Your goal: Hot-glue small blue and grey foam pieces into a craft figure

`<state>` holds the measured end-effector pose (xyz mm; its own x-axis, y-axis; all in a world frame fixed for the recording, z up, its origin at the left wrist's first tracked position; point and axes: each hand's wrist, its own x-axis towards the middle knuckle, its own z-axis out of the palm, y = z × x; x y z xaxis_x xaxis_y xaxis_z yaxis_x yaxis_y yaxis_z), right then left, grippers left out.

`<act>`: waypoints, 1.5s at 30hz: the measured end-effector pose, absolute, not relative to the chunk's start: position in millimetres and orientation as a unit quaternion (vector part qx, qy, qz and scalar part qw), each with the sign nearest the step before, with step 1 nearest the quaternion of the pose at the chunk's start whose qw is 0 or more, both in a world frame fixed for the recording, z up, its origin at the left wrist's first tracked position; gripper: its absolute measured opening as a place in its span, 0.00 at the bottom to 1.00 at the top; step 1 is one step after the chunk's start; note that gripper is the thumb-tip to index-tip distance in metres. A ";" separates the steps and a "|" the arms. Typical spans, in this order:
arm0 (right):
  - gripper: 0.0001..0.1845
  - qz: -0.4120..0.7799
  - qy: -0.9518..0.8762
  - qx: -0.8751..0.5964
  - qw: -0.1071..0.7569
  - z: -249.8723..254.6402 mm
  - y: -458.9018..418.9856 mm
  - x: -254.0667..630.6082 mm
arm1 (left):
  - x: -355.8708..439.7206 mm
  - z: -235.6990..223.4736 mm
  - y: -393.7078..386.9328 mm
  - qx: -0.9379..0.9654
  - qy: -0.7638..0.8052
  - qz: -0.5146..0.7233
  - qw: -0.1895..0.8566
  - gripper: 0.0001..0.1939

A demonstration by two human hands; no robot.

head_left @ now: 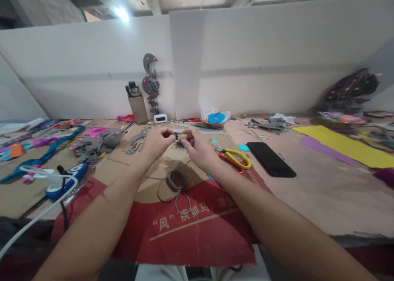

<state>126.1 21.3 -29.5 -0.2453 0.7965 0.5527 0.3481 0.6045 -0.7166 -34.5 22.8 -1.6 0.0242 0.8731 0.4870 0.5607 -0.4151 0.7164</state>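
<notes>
Above the cardboard sheet (184,248), my left hand (158,142) pinches a small dark piece (176,136) between thumb and forefinger. My right hand (197,146) is close beside it, its fingers closed in a pinch too; what lies in them is too small to make out. Below both hands, a thin grey cord (177,181) lies in loose loops on the cardboard. Grey felt cutouts (135,142) lie left of my left hand. Scissors with yellow and orange handles (238,157) rest just right of my right wrist.
A black phone (271,159) lies at right, near yellow sheets (344,145). Toward the wall stand a bottle (138,106), a small white clock (160,118) and a bowl-like plastic bag (215,117). A blue power strip (69,180) with a white cable sits at left.
</notes>
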 end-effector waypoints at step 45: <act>0.14 0.138 -0.744 -0.619 0.211 -60.6 49.6 140.7 | -62.8 6.3 43.1 0.425 0.326 0.707 0.462 0.09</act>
<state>140.7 49.6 -60.6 -0.1460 0.9788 0.1433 0.8628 0.1969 -0.4656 -62.8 43.1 6.3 -0.2115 0.9305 0.2990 -0.3758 -0.3599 0.8540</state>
